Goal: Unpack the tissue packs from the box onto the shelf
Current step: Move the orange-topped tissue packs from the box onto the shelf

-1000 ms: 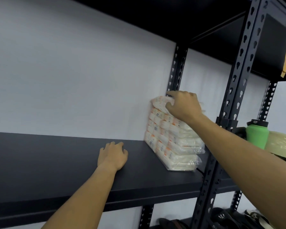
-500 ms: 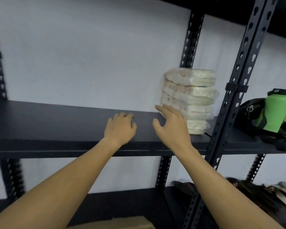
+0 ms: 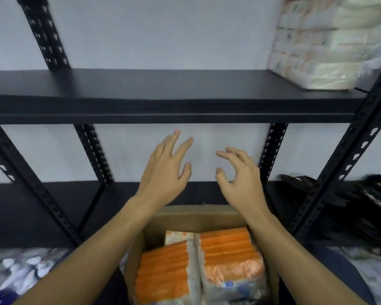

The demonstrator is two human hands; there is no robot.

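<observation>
An open cardboard box (image 3: 191,216) sits low in front of me, holding orange-and-clear tissue packs (image 3: 227,249) side by side. A white bundle of tissue packs (image 3: 317,47) stands on the black shelf (image 3: 163,93) at the upper right. My left hand (image 3: 165,170) hovers above the box with fingers spread and holds nothing. My right hand (image 3: 240,175) is beside it, fingers loosely curled, also empty. Both hands are below the shelf's front edge and apart from the packs.
Black perforated uprights (image 3: 343,155) frame the shelf bay on the right and left (image 3: 42,34). Dark bags (image 3: 361,205) lie on the lower shelf at right. Blurred purple-and-white packaging (image 3: 20,271) lies at the lower left.
Both hands have left the shelf and dropped below it toward the box. My view has tilted down, bringing the box and its orange packs into sight.
</observation>
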